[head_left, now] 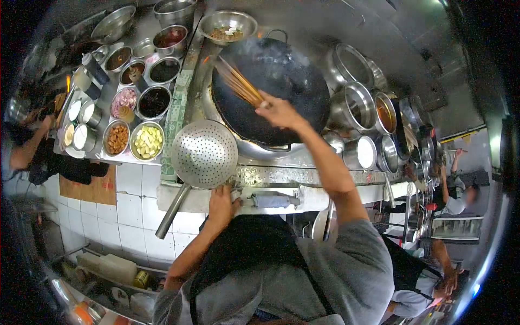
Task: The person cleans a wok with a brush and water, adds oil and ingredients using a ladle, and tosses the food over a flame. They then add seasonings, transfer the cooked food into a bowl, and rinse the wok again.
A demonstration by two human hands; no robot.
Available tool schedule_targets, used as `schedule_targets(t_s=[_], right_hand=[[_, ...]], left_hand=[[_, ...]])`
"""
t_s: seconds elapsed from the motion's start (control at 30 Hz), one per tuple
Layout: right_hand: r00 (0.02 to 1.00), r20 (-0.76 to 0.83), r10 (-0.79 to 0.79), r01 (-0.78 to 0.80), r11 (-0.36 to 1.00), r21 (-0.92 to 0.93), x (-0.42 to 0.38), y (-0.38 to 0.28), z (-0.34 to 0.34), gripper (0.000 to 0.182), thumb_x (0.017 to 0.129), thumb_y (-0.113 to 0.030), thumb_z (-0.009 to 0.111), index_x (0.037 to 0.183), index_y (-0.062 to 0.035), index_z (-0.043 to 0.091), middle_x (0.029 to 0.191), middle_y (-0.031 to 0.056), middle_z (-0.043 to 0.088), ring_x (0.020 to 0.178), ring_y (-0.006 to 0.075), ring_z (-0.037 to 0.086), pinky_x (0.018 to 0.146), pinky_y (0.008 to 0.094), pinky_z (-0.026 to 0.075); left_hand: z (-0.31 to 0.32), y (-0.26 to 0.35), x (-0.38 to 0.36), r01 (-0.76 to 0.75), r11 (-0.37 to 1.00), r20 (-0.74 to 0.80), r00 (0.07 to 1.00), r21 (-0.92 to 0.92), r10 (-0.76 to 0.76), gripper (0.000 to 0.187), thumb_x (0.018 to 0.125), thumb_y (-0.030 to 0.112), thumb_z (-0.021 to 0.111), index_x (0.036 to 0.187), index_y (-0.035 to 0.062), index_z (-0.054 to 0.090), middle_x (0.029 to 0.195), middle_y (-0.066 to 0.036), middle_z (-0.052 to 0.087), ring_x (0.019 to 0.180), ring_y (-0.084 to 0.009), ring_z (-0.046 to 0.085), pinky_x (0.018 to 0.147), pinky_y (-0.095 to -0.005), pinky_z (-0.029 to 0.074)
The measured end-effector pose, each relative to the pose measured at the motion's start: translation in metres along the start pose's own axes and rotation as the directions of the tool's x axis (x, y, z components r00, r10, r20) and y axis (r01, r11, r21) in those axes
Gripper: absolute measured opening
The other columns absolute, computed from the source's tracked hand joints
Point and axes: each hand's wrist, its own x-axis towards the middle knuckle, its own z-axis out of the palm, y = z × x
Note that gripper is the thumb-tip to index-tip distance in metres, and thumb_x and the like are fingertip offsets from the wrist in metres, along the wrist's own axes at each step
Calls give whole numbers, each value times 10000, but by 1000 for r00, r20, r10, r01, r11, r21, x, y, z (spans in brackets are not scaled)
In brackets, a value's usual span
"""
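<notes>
My right hand (279, 112) is closed around a bamboo wok brush (242, 86), its bristles smeared by motion. The brush is over the left part of a large black wok (287, 70), from which faint steam or smoke rises. My left hand (223, 205) rests on the stove's front edge by a white cloth (200, 201), fingers partly hidden but apparently lying flat. Just left of it, a perforated metal strainer (205, 154) lies across the stove edge, its handle (173, 211) sticking out toward me.
On the left counter, several metal bowls hold sauces, diced yellow-green pieces (146, 142) and browned chunks (117, 140). A metal bowl (227, 24) stands behind the wok. Pots (352, 105) and a ladle handle (389, 187) are at right. Other people (422, 276) work nearby.
</notes>
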Motion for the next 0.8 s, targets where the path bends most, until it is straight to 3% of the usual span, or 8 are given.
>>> schedule_targets(t_s=[0.07,0.2,0.3,0.4,0.57,0.67,0.73,0.8], right_hand=[[934,-6,-357,331,871,-363,18,65,-31,613,827,-347,679,1372,-201,438,872,180,684,811,348,673,726,421,533],[685,-716,-133,-447,699,-557,19,106,-76,440,869,-322,588,1277,-171,519,833,211,663,780,381,669,659,473,539],[654,-756,-25,-443,798,-409,20,91,-67,374,870,-290,550,1196,-107,553,852,244,659,783,401,665,679,483,543],[979,-190,-79,-89,670,-737,33,111,-25,414,838,-288,581,1197,-85,548,795,273,646,780,438,651,728,496,534],[980,199,27,95,811,-577,-38,55,-82,578,812,-377,645,1341,-196,501,1111,132,659,1032,340,623,916,408,480],[844,-526,-104,-386,563,-730,-18,88,-107,442,857,-213,539,1290,-142,488,926,187,664,844,315,675,710,450,547],[593,-732,-335,-485,577,-657,8,116,-101,432,862,-150,506,1289,-158,440,836,160,649,731,305,673,596,428,552],[633,-724,-276,-478,595,-645,10,103,-82,405,864,-155,500,1266,-140,453,768,134,626,665,301,660,529,394,547]], left_hand=[[1,1,-3,17,1000,-8,1000,15,-16,556,652,190,789,1088,-30,524,1037,-217,555,970,-398,508,837,-466,434],[6,4,-7,112,992,-40,993,64,-110,597,659,181,781,1127,-38,481,1061,-221,546,985,-398,501,844,-469,431],[13,7,-8,97,995,-124,988,8,-96,618,665,184,780,1149,-46,471,1079,-227,531,989,-399,493,856,-466,424],[-1,21,-4,78,996,-176,981,-42,-84,636,680,190,776,1183,-45,466,1100,-228,523,993,-396,487,868,-459,414],[-51,66,33,-155,983,-357,928,-99,110,433,757,224,723,1113,25,578,1104,-163,539,1028,-336,481,859,-446,391],[-54,105,73,-347,938,-386,865,3,322,382,774,219,706,1080,21,595,1094,-160,543,1001,-349,492,873,-437,389],[-45,122,96,-364,931,-372,865,-6,336,339,796,244,684,1045,26,610,1064,-153,558,984,-337,501,868,-436,389],[-37,124,111,-379,925,-336,873,-14,352,308,818,269,662,1009,31,625,1033,-145,573,968,-326,510,862,-434,388]])
